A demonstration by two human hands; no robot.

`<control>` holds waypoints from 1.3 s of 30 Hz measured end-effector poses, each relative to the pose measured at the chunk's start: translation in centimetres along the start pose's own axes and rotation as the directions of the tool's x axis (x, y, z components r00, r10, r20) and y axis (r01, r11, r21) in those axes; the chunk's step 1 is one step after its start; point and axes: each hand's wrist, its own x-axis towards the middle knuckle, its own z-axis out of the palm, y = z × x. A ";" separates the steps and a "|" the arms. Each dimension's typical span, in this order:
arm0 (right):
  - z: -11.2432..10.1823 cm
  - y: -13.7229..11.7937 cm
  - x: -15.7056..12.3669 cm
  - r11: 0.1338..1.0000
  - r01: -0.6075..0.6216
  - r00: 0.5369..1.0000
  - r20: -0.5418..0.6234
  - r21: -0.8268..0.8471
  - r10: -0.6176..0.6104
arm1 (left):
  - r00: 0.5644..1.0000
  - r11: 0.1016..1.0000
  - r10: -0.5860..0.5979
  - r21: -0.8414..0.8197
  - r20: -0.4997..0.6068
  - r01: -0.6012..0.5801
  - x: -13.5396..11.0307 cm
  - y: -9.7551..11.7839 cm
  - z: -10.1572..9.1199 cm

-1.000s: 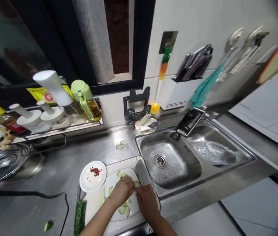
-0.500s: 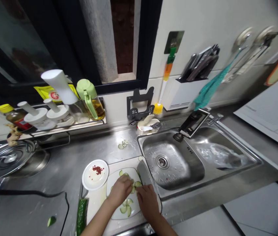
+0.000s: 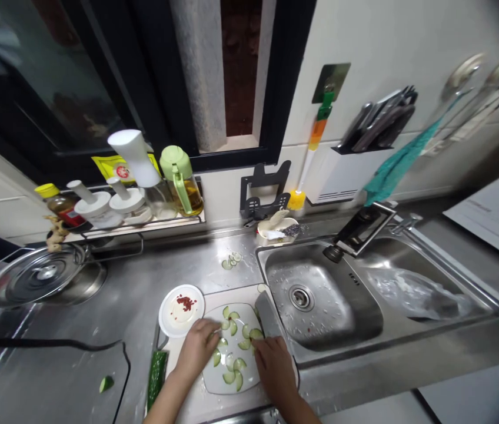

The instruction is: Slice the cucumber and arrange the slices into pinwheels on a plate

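A squarish white plate (image 3: 212, 381) carries pale green cucumber slices (image 3: 234, 377) in flower-like clusters. My left hand (image 3: 197, 347) hovers at the plate's left edge, its fingers curved with a small gap between thumb and forefinger, and nothing visible in them. On the right side, my right hand (image 3: 275, 364) has its fingertips pinched at a cucumber slice (image 3: 256, 334) of the right cluster; the fingers partly hide the contact. A small white dish (image 3: 170, 323) with red bits (image 3: 185, 302) stands behind my left hand. The plate rests on a cutting board (image 3: 188, 406).
A knife blade (image 3: 268, 315) lies along the board's right side, beside the steel sink (image 3: 320, 294). A cucumber piece (image 3: 156, 374) lies at the left, with a cut end (image 3: 106, 384) farther out. Thin slices (image 3: 232, 261) lie behind the board. Condiment jars (image 3: 130, 206) line a shelf.
My left hand has drawn back leftward from the right cluster, uncovering slices in the middle of the plate. My right hand stays by that cluster. The camera view has shifted slightly left.
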 end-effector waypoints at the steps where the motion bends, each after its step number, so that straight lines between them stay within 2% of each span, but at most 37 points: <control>1: -0.1 -0.1 0.0 1.000 0.008 1.000 -0.004 -0.002 -0.008 | 0.999 0.999 -0.044 0.008 -0.015 0.044 -0.2 -0.4 -0.4; 3: -0.1 -0.1 0.0 1.000 0.030 0.999 -0.014 -0.007 -0.030 | 0.986 0.986 -0.159 0.033 -0.058 0.161 -0.4 -1.5 -1.3; 5: 0.0 -0.2 0.2 0.998 0.060 0.998 -0.022 -0.002 -0.060 | 0.947 0.950 -0.296 0.069 -0.122 0.306 -0.3 -2.6 -2.3; 10: 0.7 -0.6 0.6 0.994 0.107 0.994 -0.034 0.013 -0.107 | 0.774 0.765 -0.595 0.143 -0.217 0.628 1.0 -5.1 -4.7; 12: 0.8 -0.9 0.8 0.992 0.123 0.992 -0.033 0.012 -0.123 | 0.729 0.715 -0.644 0.157 -0.233 0.682 1.7 -5.7 -5.2; 18: 1.0 -1.9 1.3 0.987 0.157 0.987 -0.048 0.045 -0.154 | 0.663 0.644 -0.708 0.162 -0.244 0.748 3.5 -6.4 -5.3; 25: 2.0 -1.8 1.4 0.987 0.154 0.986 -0.071 0.046 -0.150 | 0.641 0.624 -0.729 0.151 -0.242 0.767 4.1 -6.6 -5.0; 32: 1.4 -2.1 1.7 0.989 0.141 0.990 -0.011 0.042 -0.141 | 0.681 0.664 -0.700 0.156 -0.215 0.731 4.5 -6.6 -4.9; 39: 1.0 -2.4 1.9 0.991 0.125 0.992 0.004 0.046 -0.126 | 0.686 0.670 -0.693 0.155 -0.221 0.726 4.7 -6.9 -4.7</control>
